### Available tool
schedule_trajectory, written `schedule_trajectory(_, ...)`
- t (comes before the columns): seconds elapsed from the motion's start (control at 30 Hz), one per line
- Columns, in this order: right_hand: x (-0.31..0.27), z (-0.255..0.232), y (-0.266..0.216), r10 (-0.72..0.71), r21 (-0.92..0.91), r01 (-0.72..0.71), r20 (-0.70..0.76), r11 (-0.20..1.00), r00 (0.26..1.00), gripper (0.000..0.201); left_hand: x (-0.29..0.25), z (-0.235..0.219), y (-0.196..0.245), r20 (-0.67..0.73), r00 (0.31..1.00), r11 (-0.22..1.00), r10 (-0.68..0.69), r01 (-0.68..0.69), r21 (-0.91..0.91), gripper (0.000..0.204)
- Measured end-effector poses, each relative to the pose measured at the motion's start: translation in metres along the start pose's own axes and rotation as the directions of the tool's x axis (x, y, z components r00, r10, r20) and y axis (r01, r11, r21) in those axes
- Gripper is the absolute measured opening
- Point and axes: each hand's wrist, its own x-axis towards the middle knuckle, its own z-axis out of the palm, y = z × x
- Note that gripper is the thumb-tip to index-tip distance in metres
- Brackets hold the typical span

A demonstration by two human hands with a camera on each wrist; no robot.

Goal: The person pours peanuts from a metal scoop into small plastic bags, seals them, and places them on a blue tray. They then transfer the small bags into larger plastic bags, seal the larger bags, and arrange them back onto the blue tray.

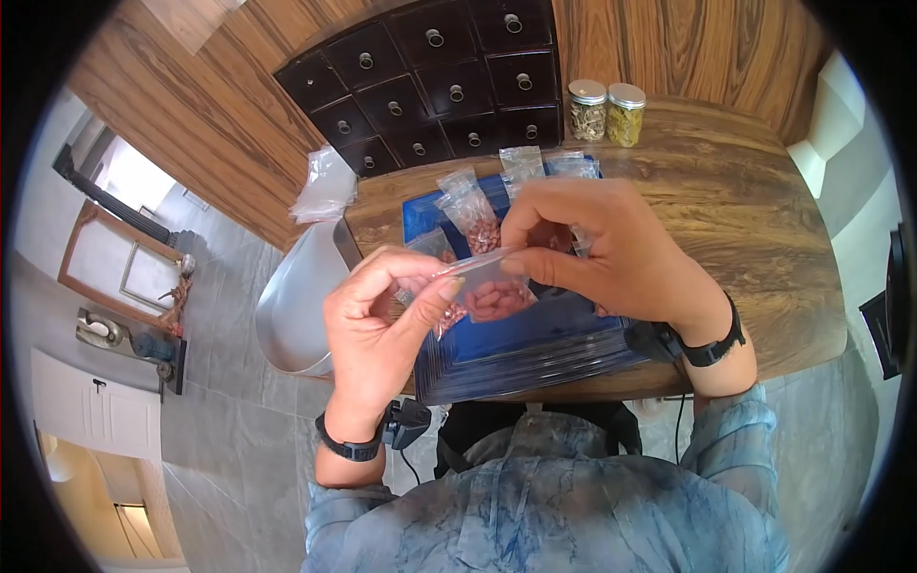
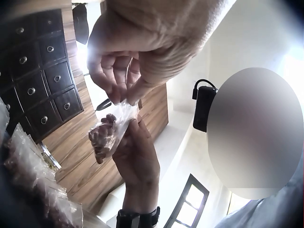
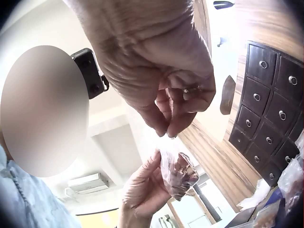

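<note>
A clear plastic bag with pinkish-red pieces inside (image 1: 499, 300) hangs between the two hands above a blue tray (image 1: 458, 342). The left hand (image 1: 373, 320) pinches one top corner of the bag between thumb and fingers; the right hand (image 1: 611, 250) pinches the other end of its top edge. In the left wrist view the pieces (image 2: 102, 137) bunch at the bag's bottom, below the left hand (image 2: 142, 52). The right wrist view shows the bag (image 3: 176, 173) under the right hand (image 3: 156, 71).
Several filled bags (image 1: 470, 215) lie on the tray behind the hands. Empty-looking bags (image 1: 325, 186) lie at the wooden table's (image 1: 745, 229) left edge. A dark drawer cabinet (image 1: 430, 86) and two lidded jars (image 1: 626, 116) stand at the back. A grey chair (image 1: 296, 306) is at left.
</note>
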Motion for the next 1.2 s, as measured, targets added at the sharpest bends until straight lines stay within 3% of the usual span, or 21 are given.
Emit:
schedule_trajectory(0.23,0.001,-0.003,-0.002,0.004,0.032,-0.004,-0.012,0.999,1.000,0.012,-0.001,0.004,0.010,-0.064,0.997,0.990,-0.051,0.042,-0.131,0.011)
schedule_trajectory(0.33,0.002,-0.004,0.001,-0.126,-0.043,0.126,0.010,0.991,0.992,0.013,0.000,-0.002,0.007,0.019,0.990,0.986,0.139,-0.140,0.086,0.010)
schedule_trajectory(0.43,0.002,-0.004,-0.001,-0.171,0.002,0.171,0.010,0.985,0.985,0.012,0.000,-0.001,0.009,0.008,0.985,0.981,0.170,-0.170,0.097,0.008)
schedule_trajectory(0.53,0.001,-0.003,-0.002,-0.120,0.036,0.122,-0.042,0.992,0.992,0.013,0.000,0.006,0.018,-0.047,0.999,1.000,-0.005,0.004,-0.021,0.007)
schedule_trajectory(0.63,0.001,-0.003,-0.002,-0.133,-0.011,0.132,-0.048,0.991,0.990,0.012,0.001,0.008,0.016,-0.018,1.000,1.000,-0.002,0.001,-0.005,0.008)
schedule_trajectory(0.73,0.000,-0.003,-0.004,-0.106,-0.027,0.105,-0.040,0.994,0.994,0.012,0.001,0.003,0.012,0.020,0.990,0.985,0.140,-0.142,0.100,0.009)
schedule_trajectory(0.93,-0.001,-0.003,-0.003,-0.085,-0.053,0.084,-0.020,0.995,0.996,0.010,0.001,0.007,0.011,-0.035,0.997,0.995,0.072,-0.069,0.072,0.011)
schedule_trajectory(1.03,0.002,-0.002,-0.001,-0.252,-0.104,0.248,-0.031,0.963,0.967,0.011,0.002,0.011,0.013,-0.047,0.999,1.000,-0.010,0.010,0.006,0.012)
schedule_trajectory(1.2,0.001,-0.001,0.000,-0.131,-0.060,0.130,-0.012,0.990,0.991,0.012,0.002,0.009,0.007,-0.022,1.000,0.997,0.008,-0.006,0.075,0.011)
